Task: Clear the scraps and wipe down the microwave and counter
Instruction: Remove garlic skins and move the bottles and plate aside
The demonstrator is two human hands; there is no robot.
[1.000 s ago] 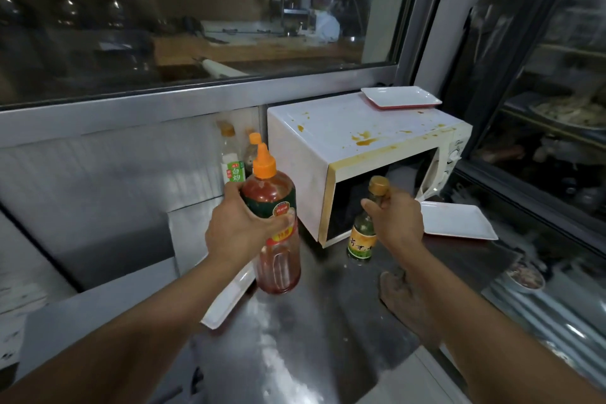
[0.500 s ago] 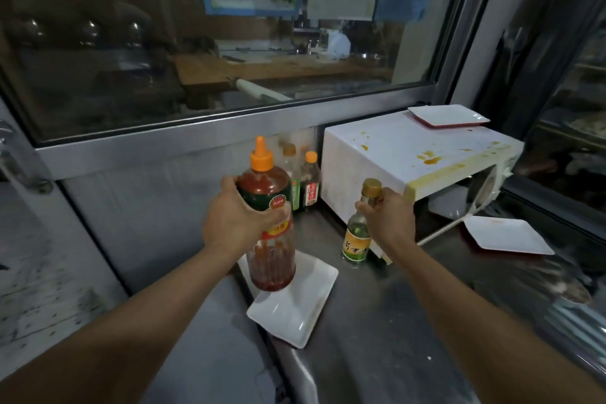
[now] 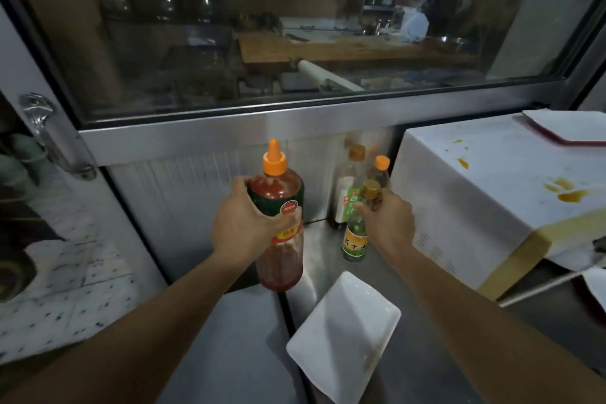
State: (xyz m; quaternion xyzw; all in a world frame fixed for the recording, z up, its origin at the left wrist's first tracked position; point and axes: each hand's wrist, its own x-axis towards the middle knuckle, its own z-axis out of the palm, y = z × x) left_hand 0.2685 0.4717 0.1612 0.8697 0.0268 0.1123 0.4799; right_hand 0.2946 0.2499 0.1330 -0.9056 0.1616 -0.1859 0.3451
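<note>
My left hand (image 3: pixel 244 223) grips a tall red sauce bottle (image 3: pixel 280 239) with an orange nozzle cap, held upright above the counter's left edge. My right hand (image 3: pixel 388 221) holds a small green-tinted bottle (image 3: pixel 354 241) by its neck, gold cap up, its base at or just above the steel counter (image 3: pixel 410 354); contact is unclear. To the right stands a white microwave (image 3: pixel 485 203), its top spattered with orange-brown sauce stains (image 3: pixel 565 192) and its door open.
Two more bottles (image 3: pixel 351 193) stand in the corner between the steel wall and the microwave. A white square plate (image 3: pixel 341 341) lies on the counter below my hands. Another plate (image 3: pixel 570 126) rests on the microwave's top. A glass window runs above.
Both hands have carried their bottles left and back toward the corner by the other bottles. The view has swung left, so the microwave now sits at the right edge.
</note>
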